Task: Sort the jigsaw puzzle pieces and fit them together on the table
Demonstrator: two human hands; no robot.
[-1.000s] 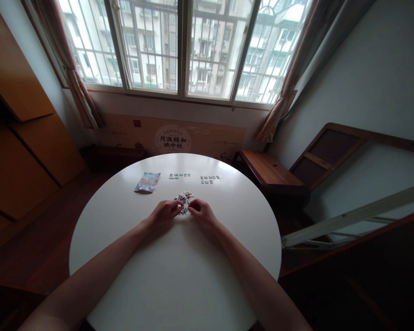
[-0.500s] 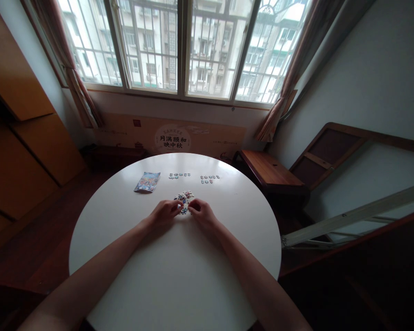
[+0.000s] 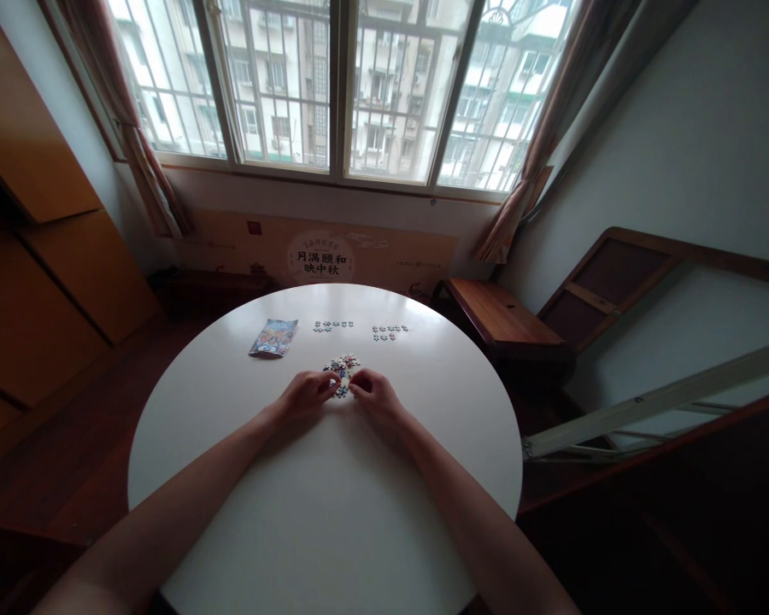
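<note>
A small heap of jigsaw puzzle pieces (image 3: 342, 365) lies on the white round table (image 3: 320, 504), between and just beyond my hands. My left hand (image 3: 308, 390) is at the heap's left edge, thumb and fingers pinched together. Opposite it, my right hand (image 3: 372, 389) has its thumb and index finger curled into a pinch at the right edge. Whatever sits between the fingertips of either hand is too small to make out. Farther back are two groups of pieces laid in short rows, a left group (image 3: 333, 325) and a right group (image 3: 390, 330).
A colourful printed packet (image 3: 273, 338) lies at the back left of the table. A wooden bench (image 3: 503, 313) stands beyond the right edge, and a long printed cardboard panel (image 3: 231, 243) leans under the window. Wooden cabinets (image 3: 70, 282) are at the left.
</note>
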